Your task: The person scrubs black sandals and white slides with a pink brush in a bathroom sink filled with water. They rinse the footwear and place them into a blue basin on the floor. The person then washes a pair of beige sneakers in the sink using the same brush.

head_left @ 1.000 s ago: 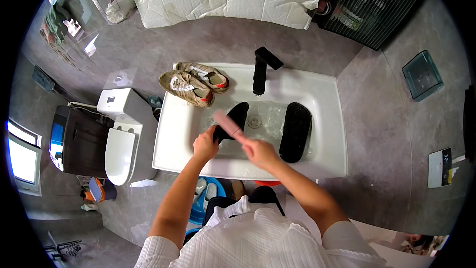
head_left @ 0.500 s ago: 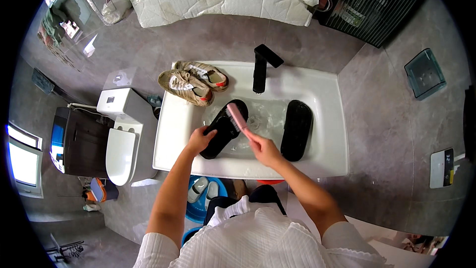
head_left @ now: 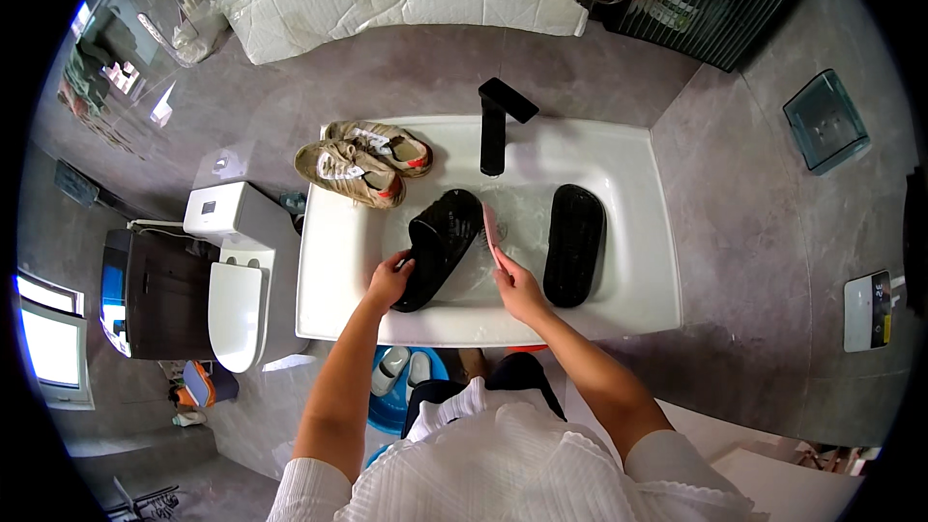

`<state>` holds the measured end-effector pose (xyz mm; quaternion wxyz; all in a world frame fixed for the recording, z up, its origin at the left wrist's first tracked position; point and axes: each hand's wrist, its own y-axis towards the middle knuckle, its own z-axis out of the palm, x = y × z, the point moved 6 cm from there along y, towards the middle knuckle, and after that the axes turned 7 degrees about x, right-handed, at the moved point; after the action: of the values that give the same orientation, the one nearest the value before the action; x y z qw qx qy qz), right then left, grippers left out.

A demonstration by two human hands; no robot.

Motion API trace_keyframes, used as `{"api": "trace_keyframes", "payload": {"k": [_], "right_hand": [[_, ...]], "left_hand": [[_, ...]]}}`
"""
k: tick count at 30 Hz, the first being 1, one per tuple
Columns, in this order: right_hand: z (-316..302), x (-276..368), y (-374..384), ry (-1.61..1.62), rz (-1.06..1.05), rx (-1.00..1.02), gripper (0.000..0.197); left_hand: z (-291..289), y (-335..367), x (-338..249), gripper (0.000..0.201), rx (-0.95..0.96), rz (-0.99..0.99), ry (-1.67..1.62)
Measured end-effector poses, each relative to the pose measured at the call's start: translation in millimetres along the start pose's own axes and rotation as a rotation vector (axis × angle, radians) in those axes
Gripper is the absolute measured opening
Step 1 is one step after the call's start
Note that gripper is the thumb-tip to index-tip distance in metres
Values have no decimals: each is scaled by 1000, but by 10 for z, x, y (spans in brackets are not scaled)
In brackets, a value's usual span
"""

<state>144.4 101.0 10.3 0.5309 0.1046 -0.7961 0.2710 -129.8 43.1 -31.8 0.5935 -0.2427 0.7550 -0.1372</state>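
My left hand [head_left: 390, 280] grips the heel end of a black slide slipper [head_left: 447, 237], which is held tilted over the white sink [head_left: 633, 232]. Closed round the handle of a pink scrubbing brush [head_left: 490, 224] is my right hand [head_left: 520, 292]. The brush stands on edge beside the slipper's strap, its bristles turned to the right. A second black slipper [head_left: 574, 246] lies on the right side of the basin, sole up or down I cannot tell. Shallow water [head_left: 517, 208] covers the basin floor between the two slippers.
Tan sneakers [head_left: 358, 166] rest on the sink's left ledge. A black faucet [head_left: 494, 135] rises at the back. Below the front edge, a blue basin [head_left: 387, 414] holds grey slippers [head_left: 391, 370]. A white toilet [head_left: 237, 300] stands to the left.
The slipper in my left hand has turned so its strap top shows more. The brush has moved from across the strap to the right of the slipper and tipped upright.
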Motion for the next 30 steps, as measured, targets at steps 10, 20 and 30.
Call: {"api": "trace_keyframes", "payload": {"k": [10, 20, 30], "right_hand": [[85, 420, -72, -312, -272, 53, 49], [95, 439, -257, -279, -401, 54, 50], [-312, 189, -141, -379, -150, -29, 52]], "left_hand": [[94, 65, 65, 37, -39, -23, 139], [100, 190, 284, 39, 120, -208, -308], [224, -99, 15, 41, 121, -73, -530]]}}
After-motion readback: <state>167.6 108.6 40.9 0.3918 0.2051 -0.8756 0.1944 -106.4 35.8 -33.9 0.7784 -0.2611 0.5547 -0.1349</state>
